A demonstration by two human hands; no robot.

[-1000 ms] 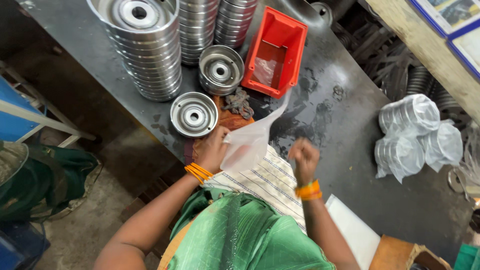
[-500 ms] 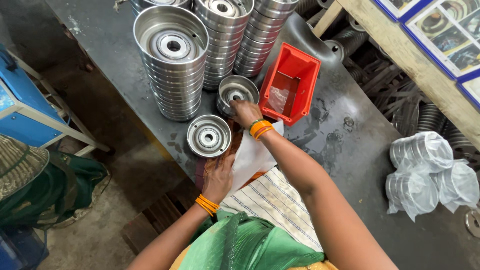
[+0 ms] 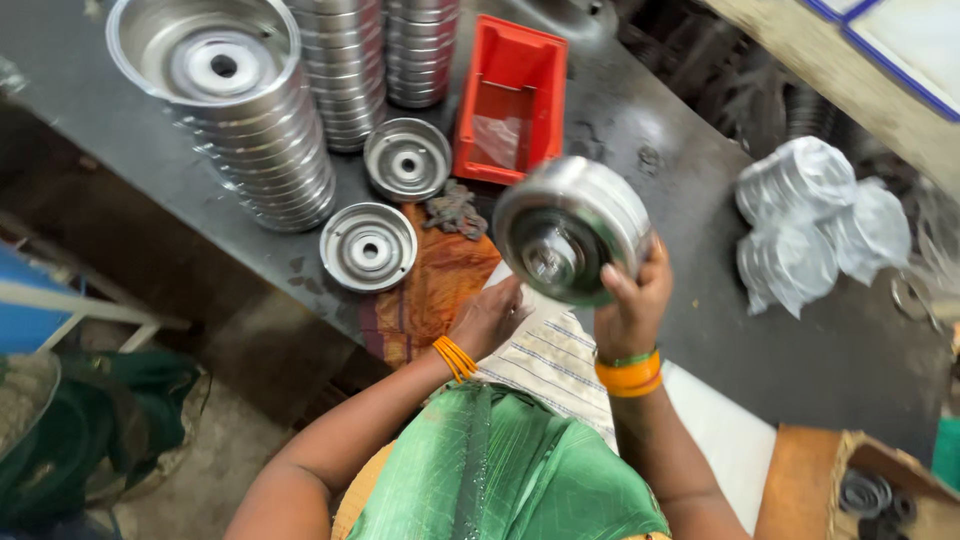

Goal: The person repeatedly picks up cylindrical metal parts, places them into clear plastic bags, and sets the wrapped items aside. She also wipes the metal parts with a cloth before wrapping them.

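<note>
Steel filled most of the view: pressed round dishes, bright and ribbed at the rim, each with a raised hub and a centre hole. I held one small stack of dishes [image 3: 572, 240] up off the desk [image 3: 640, 130] in my right hand [image 3: 632, 300], thumb over the near rim and fingers curled behind, the grip closed firmly on it, the wrist cocked so the hub side tilted toward me. It was blurred, so I could not count the dishes in it with any certainty, perhaps three or four.

My left hand [image 3: 490, 318] lay low and flat, palm down, fingers loosely spread and holding nothing, on a striped pale cloth [image 3: 545, 360] beside an orange-brown cloth [image 3: 430, 290] at the desk's near edge.

Two single dishes lay hub up on the dark, scuffed desk: one [image 3: 369, 247] near the front edge, the other [image 3: 407, 160] just behind it. Three tall stacks stood further back, the nearest stack [image 3: 232, 110] widest and well left of the two others. A red plastic bin [image 3: 512, 100], rectangular and open-topped, sat beside the rear single dish. A little heap of dark small parts [image 3: 455, 212] rested on the orange cloth. Crinkled clear plastic bundles [image 3: 815, 220], about three, lay well to the right.
</note>
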